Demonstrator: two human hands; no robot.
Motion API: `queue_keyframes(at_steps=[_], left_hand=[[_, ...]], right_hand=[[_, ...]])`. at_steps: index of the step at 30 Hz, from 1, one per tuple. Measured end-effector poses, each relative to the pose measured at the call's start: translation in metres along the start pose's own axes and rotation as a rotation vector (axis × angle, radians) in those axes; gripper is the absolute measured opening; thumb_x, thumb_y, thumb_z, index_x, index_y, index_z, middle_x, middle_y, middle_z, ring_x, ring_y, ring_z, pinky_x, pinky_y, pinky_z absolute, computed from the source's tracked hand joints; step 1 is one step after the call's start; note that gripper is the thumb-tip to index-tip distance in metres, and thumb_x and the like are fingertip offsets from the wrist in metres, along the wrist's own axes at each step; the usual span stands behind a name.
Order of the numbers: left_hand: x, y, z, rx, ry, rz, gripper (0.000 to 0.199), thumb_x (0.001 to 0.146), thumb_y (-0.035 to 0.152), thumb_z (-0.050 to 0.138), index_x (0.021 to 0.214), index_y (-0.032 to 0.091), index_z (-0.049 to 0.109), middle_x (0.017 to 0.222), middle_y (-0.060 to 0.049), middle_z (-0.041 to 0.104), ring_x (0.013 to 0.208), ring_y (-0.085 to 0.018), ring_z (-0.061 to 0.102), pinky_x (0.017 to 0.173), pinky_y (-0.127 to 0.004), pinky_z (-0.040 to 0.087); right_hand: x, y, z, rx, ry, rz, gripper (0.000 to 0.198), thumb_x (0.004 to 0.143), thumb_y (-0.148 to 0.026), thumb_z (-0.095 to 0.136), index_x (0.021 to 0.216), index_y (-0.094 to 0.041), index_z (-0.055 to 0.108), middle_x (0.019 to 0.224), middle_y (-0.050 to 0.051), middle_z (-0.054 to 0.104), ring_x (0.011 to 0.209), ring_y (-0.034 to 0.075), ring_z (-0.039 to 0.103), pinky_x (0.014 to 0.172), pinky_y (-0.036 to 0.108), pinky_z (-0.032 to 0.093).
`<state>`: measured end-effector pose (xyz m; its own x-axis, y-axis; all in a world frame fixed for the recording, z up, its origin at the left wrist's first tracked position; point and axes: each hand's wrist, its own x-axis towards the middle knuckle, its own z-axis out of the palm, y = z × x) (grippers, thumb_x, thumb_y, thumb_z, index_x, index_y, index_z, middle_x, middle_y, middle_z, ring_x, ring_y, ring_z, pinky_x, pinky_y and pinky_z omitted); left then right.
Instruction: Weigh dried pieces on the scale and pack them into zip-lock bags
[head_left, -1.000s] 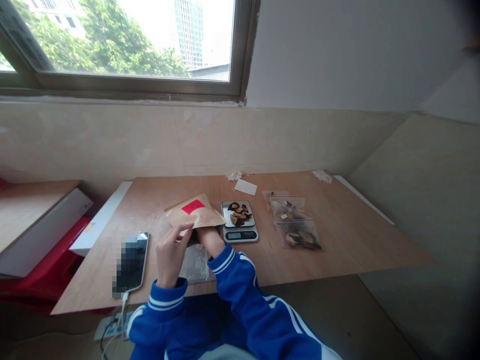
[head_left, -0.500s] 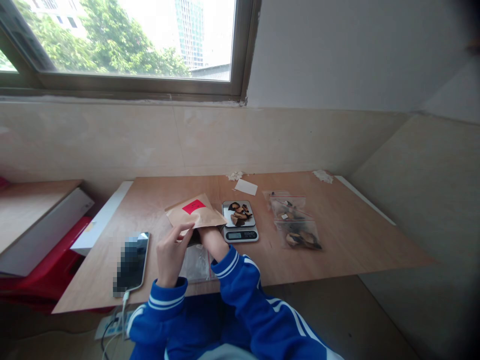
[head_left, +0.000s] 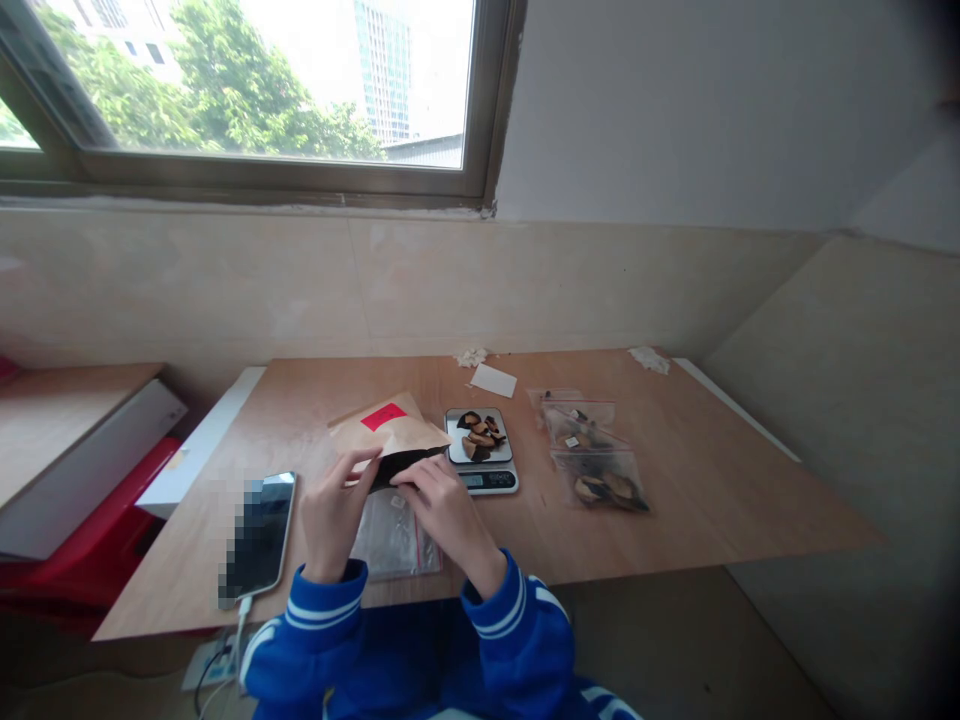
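A brown paper bag (head_left: 397,430) with a red label lies tilted in front of me, its dark mouth facing me. My left hand (head_left: 334,510) grips the left side of its mouth between thumb and fingers. At the right, my right hand (head_left: 446,510) pinches the lower lip of the opening. What the bag holds is hidden. Just to its right stands a kitchen scale (head_left: 491,482) with several dark-edged dried slices (head_left: 481,437) on its plate. Clear zip bags (head_left: 386,540) lie flat beneath my hands.
Zip bags with dried slices (head_left: 600,480) lie right of the scale. A white card (head_left: 493,380) is behind it. At the left, a phone (head_left: 262,540) is plugged into a white cable (head_left: 244,610). The wooden tabletop (head_left: 720,480) ends at a wall.
My right hand has come out of the paper bag and now pinches the rim of its mouth. The mouth shows wider. My left hand stays on the bag.
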<state>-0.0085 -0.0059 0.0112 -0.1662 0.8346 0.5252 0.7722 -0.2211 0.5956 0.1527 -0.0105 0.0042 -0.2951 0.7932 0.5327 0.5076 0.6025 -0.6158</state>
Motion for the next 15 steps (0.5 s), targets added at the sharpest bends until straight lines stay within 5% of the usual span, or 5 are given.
queue_keyframes(at_steps=[4,8,12,15], left_hand=[[0.006,0.009,0.001,0.059,0.041,-0.049,0.019,0.084,0.042,0.061,0.092,0.028,0.072,0.075,0.002,0.071,0.06,-0.013,0.066,0.052,-0.02,0.041],[0.021,0.02,0.005,0.055,0.132,-0.084,0.021,0.085,0.041,0.06,0.093,0.027,0.072,0.082,0.0,0.072,0.069,-0.015,0.067,0.058,-0.023,0.043],[0.048,0.023,0.008,-0.117,0.189,-0.105,0.024,0.085,0.039,0.057,0.095,0.024,0.071,0.092,-0.002,0.072,0.073,-0.015,0.065,0.065,-0.026,0.05],[0.07,0.018,0.007,-0.248,0.192,-0.132,0.027,0.086,0.038,0.053,0.1,0.021,0.069,0.098,-0.004,0.071,0.08,-0.016,0.065,0.071,-0.027,0.052]], right_hand=[[-0.018,0.004,-0.031,0.241,0.361,0.196,0.012,0.093,-0.024,0.051,0.095,-0.023,0.063,0.093,0.004,0.065,0.093,0.019,0.06,0.088,0.037,0.049],[-0.03,0.051,-0.05,0.614,0.66,0.518,0.019,0.086,-0.033,0.056,0.101,-0.021,0.058,0.097,0.005,0.065,0.093,0.02,0.065,0.084,0.038,0.053],[-0.039,0.103,-0.057,0.964,0.727,0.69,0.024,0.073,-0.033,0.064,0.093,-0.02,0.058,0.082,0.002,0.066,0.077,0.02,0.068,0.075,0.04,0.056],[-0.043,0.13,-0.055,0.972,0.725,0.721,0.025,0.067,-0.033,0.065,0.087,-0.019,0.058,0.075,0.001,0.065,0.069,0.019,0.066,0.066,0.036,0.056]])
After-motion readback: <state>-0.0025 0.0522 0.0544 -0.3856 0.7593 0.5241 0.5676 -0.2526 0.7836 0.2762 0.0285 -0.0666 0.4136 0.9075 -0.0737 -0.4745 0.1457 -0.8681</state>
